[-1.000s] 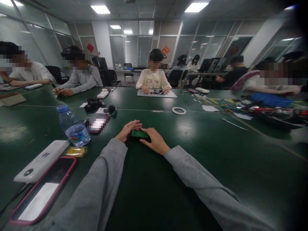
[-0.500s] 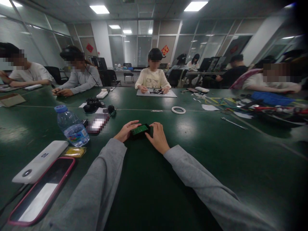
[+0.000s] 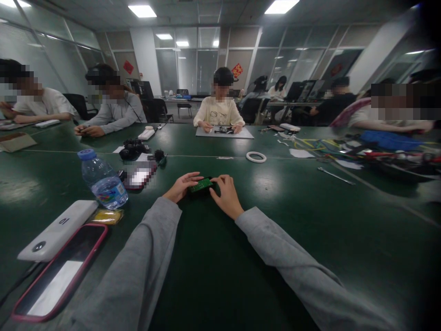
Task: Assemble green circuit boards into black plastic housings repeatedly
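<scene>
A small green circuit board (image 3: pixel 201 185) is held just above the table in front of me, with a dark edge showing behind it. My left hand (image 3: pixel 181 187) is closed on the board's left end, thumb and fingers around it. My right hand (image 3: pixel 226 193) pinches at its right end with bent fingers. Whether the dark edge is a separate casing I cannot make out. The underside of the board is hidden.
Left of my arms are a water bottle (image 3: pixel 103 181), a white power bank (image 3: pixel 58 230), a pink-edged phone (image 3: pixel 62 271) and a yellow packet (image 3: pixel 107 216). Ahead lies a white ring (image 3: pixel 256 157); to the right, a wrench (image 3: pixel 336 176) and piled cables (image 3: pixel 379 151). Other people sit around the table.
The board's green face has tilted and shows brighter, with less dark border around it. Both hands stay in nearly the same place.
</scene>
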### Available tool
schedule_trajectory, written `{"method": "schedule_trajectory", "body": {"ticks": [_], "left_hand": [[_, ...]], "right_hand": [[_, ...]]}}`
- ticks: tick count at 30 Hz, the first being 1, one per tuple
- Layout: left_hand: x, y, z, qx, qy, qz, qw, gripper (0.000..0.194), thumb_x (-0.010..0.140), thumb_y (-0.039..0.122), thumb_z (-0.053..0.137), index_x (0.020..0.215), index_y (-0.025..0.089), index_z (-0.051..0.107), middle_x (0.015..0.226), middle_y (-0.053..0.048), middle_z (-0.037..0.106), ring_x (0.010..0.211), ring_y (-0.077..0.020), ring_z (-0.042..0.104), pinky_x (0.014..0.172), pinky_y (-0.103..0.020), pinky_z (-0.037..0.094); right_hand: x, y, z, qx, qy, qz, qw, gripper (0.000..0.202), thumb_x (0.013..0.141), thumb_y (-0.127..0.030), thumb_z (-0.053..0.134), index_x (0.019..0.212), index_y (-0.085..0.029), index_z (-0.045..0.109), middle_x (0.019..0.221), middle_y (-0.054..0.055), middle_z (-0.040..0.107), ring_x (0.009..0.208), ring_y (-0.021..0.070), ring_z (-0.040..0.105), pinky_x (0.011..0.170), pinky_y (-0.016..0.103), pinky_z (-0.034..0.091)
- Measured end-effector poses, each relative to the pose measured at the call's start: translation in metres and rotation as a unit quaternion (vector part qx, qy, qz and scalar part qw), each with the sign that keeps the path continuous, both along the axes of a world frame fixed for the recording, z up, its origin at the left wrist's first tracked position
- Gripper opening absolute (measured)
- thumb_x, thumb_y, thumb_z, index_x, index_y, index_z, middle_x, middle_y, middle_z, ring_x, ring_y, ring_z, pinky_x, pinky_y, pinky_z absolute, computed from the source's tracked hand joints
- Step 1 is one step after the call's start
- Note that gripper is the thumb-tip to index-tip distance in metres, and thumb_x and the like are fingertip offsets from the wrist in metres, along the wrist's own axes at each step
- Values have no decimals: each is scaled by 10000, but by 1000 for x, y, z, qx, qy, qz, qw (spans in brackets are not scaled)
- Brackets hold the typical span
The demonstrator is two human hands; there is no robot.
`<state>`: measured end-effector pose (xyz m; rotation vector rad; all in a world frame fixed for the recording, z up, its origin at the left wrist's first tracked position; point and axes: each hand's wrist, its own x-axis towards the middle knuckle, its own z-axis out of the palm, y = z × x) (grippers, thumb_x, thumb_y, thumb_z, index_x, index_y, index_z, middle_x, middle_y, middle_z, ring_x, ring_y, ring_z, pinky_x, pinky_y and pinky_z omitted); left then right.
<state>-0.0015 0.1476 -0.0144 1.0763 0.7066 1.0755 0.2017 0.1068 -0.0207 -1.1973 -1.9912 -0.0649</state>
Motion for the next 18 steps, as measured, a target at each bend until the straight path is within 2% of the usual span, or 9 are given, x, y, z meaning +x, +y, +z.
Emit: {"method": "schedule_trajectory", "body": {"ticks": [5, 10, 18], "left_hand": [[-3, 2, -3, 2, 9, -31, 999, 512, 653, 97, 683, 1155, 146, 590, 1170, -126, 636, 1079, -233, 588, 1000, -408, 374], [-5, 2, -3, 0, 29, -47, 998, 520, 656, 99, 651, 1168, 155, 582, 1160, -129, 641, 1062, -243, 592, 970, -411, 384], [-5, 0, 1, -8, 35, -62, 997, 537, 647, 89, 639, 1178, 153, 580, 1143, -122, 651, 1039, -239, 599, 954, -396, 392]], "right_hand": [[-2, -5, 4, 0, -24, 17, 1000, 453, 833, -344, 621, 1223, -191, 449, 1183, 123, 409, 1119, 284, 418, 950, 455, 414], [-1, -2, 0, -19, -32, 46, 998, 592, 823, -418, 642, 1307, -204, 378, 1291, 120, 380, 1205, 283, 385, 972, 467, 409], [1, 3, -7, -59, -37, 85, 994, 567, 840, -448, 620, 1289, -175, 405, 1235, 113, 457, 1148, 255, 447, 948, 443, 433]]}}
